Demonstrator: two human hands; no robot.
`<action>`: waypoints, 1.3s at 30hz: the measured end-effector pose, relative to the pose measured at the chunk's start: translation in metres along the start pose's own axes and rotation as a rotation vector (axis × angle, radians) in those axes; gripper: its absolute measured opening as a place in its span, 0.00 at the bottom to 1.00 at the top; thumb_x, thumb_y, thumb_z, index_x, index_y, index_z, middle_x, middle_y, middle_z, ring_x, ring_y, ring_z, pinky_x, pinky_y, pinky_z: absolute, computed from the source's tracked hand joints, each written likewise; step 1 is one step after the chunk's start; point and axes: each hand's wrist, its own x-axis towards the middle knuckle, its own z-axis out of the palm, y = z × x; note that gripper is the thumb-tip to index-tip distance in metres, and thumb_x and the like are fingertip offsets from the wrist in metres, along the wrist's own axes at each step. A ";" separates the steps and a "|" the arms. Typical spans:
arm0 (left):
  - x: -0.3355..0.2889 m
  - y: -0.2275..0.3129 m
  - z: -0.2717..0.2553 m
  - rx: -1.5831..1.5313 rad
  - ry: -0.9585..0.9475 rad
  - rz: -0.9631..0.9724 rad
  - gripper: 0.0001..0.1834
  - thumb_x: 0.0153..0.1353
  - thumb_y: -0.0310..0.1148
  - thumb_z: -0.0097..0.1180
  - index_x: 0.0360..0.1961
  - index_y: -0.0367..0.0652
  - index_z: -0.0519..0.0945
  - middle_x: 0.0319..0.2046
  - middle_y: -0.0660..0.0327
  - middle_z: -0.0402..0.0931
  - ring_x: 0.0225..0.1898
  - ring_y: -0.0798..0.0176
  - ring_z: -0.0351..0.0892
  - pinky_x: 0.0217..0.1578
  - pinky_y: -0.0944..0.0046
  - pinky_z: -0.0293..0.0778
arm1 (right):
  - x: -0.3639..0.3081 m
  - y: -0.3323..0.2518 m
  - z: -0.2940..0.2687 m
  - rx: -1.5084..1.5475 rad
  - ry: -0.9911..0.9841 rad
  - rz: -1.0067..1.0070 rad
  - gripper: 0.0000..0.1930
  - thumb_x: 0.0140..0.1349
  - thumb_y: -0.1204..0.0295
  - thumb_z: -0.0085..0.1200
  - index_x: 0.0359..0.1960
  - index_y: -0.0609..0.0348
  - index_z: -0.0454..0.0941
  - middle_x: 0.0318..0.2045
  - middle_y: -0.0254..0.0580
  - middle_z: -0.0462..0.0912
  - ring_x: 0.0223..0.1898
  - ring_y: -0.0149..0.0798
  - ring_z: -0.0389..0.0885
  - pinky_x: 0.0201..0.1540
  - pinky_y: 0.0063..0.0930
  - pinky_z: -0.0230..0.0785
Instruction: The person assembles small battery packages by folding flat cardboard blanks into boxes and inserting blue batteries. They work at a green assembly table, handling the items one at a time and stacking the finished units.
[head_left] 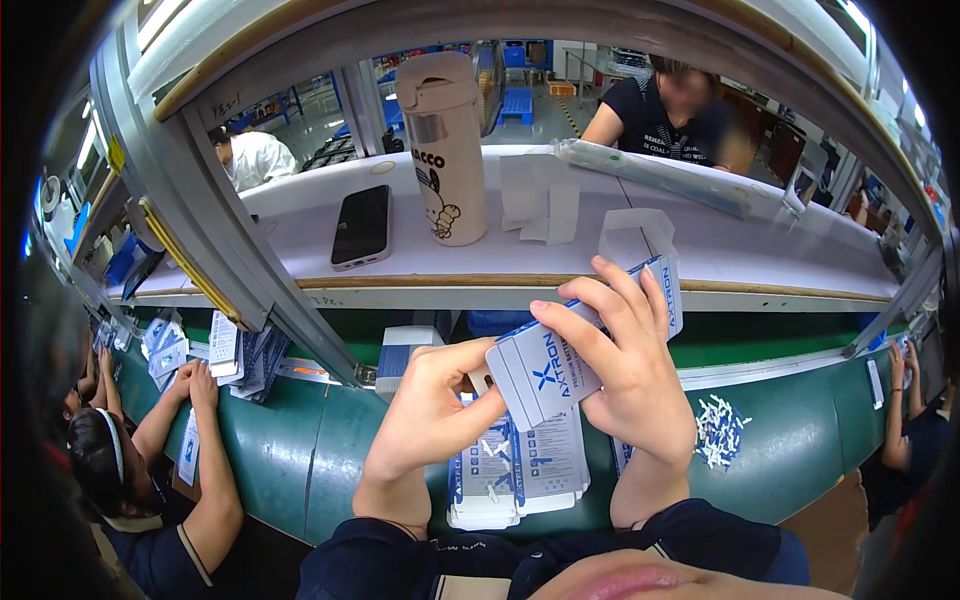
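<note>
A blue-and-white printed carton (548, 385) is held up at a tilt above the green work surface. My left hand (425, 410) pinches its lower left end, with thumb and fingers closed there. My right hand (640, 375) wraps over its long side, fingers across the upper edge and thumb underneath. At the far end an open flap (662, 290) sticks up. Directly below my hands lie flat printed cartons (548, 470) in two stacks, with small white and blue scraps (492, 455) on top. What is inside the carton cannot be seen.
A pile of small white and blue pieces (722, 432) lies to the right. Behind my left hand stands a box (402, 350). The shelf (310, 235) ahead bears a phone (362, 228), a tumbler (445, 150) and white papers (540, 200). Co-workers sit at left (150, 490), right and across.
</note>
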 end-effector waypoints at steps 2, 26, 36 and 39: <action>0.002 0.000 0.002 0.011 0.013 0.027 0.13 0.53 0.20 0.54 0.41 0.32 0.80 0.27 0.54 0.81 0.28 0.70 0.79 0.28 0.69 0.71 | 0.000 0.000 0.000 -0.004 0.005 0.010 0.37 0.36 0.87 0.56 0.54 0.44 0.75 0.51 0.39 0.71 0.61 0.50 0.65 0.65 0.58 0.47; -0.006 0.002 0.015 -0.186 0.230 0.293 0.28 0.56 0.35 0.62 0.52 0.27 0.71 0.45 0.48 0.76 0.46 0.59 0.77 0.47 0.64 0.71 | 0.000 -0.005 -0.008 0.146 0.193 0.083 0.36 0.38 0.78 0.61 0.57 0.48 0.75 0.53 0.38 0.75 0.56 0.50 0.71 0.63 0.59 0.52; 0.011 -0.024 0.011 0.200 0.204 0.618 0.33 0.49 0.36 0.70 0.55 0.35 0.70 0.52 0.46 0.69 0.53 0.48 0.73 0.53 0.54 0.70 | -0.004 0.003 0.003 0.674 0.048 -0.198 0.40 0.45 0.82 0.58 0.65 0.66 0.61 0.55 0.54 0.74 0.57 0.55 0.73 0.59 0.45 0.64; 0.014 -0.013 0.013 0.190 0.228 0.640 0.18 0.51 0.34 0.66 0.40 0.35 0.78 0.39 0.51 0.75 0.43 0.52 0.78 0.47 0.54 0.74 | -0.010 0.002 0.002 0.908 -0.063 -0.241 0.36 0.46 0.83 0.58 0.63 0.60 0.67 0.47 0.52 0.80 0.48 0.53 0.80 0.51 0.41 0.73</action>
